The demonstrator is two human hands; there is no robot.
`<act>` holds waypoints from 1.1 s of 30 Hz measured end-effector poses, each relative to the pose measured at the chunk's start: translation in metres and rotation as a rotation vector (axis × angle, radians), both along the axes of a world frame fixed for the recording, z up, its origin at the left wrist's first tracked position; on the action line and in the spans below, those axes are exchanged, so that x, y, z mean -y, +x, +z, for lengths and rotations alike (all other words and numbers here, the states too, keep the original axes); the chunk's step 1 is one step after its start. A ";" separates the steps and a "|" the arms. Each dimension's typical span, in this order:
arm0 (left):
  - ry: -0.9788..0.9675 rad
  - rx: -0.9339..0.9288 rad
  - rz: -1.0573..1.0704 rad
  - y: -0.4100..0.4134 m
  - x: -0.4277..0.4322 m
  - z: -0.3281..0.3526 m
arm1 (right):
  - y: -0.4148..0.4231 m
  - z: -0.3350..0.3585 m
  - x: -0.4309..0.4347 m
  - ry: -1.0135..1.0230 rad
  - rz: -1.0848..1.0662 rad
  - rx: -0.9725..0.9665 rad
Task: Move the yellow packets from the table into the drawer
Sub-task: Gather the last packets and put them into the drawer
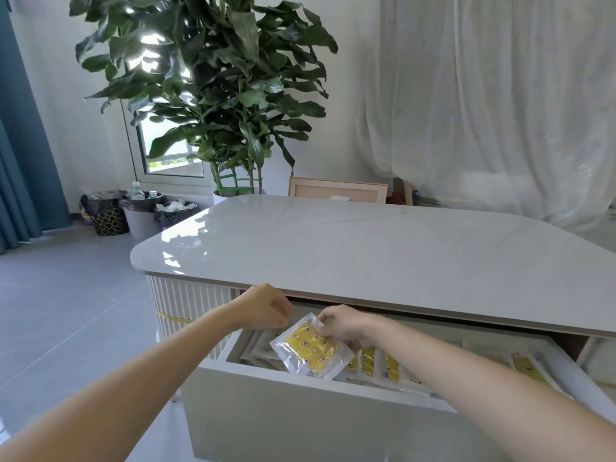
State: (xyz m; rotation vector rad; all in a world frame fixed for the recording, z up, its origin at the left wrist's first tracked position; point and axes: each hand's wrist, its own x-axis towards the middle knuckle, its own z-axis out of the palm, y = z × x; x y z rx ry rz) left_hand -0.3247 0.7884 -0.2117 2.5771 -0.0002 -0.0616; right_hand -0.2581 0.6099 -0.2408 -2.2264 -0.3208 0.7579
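Fingers (324, 321) of right hand (345, 326) pinching corner of yellow star-printed plastic packet (311, 350): likely light, floppy, slick; left hand (266, 308) loosely curled, seemingly empty.

We see one yellow packet (311, 349), star-and-moon printed in clear sealed wrap, tilted over the open white drawer (283, 415), where more yellow packets (368, 360) stand on edge.

Two bare forearms, uncovered from wrists back to near frame edge. Left forearm (150, 368) long, slim, smooth. Right forearm (466, 365) looked thicker toward near right corner. Left grip (266, 308) and right grip (343, 326) were bare; knuckles showed; nail detail too small to tell.
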 end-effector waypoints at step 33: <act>0.172 -0.139 -0.084 -0.015 0.012 -0.001 | -0.014 -0.008 0.031 0.234 -0.331 -0.093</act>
